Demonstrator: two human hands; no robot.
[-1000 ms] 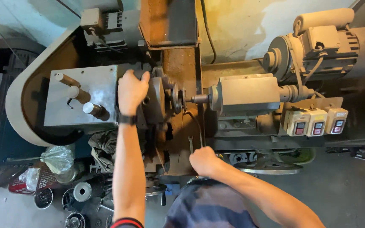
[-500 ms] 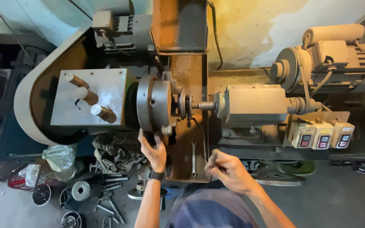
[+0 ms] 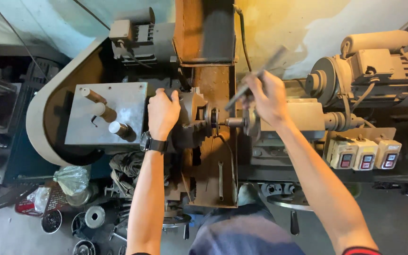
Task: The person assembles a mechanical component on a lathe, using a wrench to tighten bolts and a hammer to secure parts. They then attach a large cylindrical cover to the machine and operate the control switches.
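Note:
I look straight down on a metal lathe. My left hand point(image 3: 163, 112), with a black watch on the wrist, is laid over the round chuck point(image 3: 192, 120) and grips its top. My right hand point(image 3: 267, 97) is raised above the tailstock point(image 3: 298, 118) and is closed around a long grey metal bar point(image 3: 256, 78) that slants up to the right. A short workpiece point(image 3: 230, 122) sits between chuck and tailstock.
The headstock plate point(image 3: 119, 101) with three knobbed levers lies left. A motor point(image 3: 378, 66) sits at far right above three switch boxes point(image 3: 364, 153). A spanner point(image 3: 220, 179) rests on the rusty bed. Rags, a plastic bag point(image 3: 72, 179) and round metal parts litter the floor at lower left.
My left hand has come up from below the chuck onto its top. My right hand has risen from the lathe's front to above the tailstock, now holding the bar.

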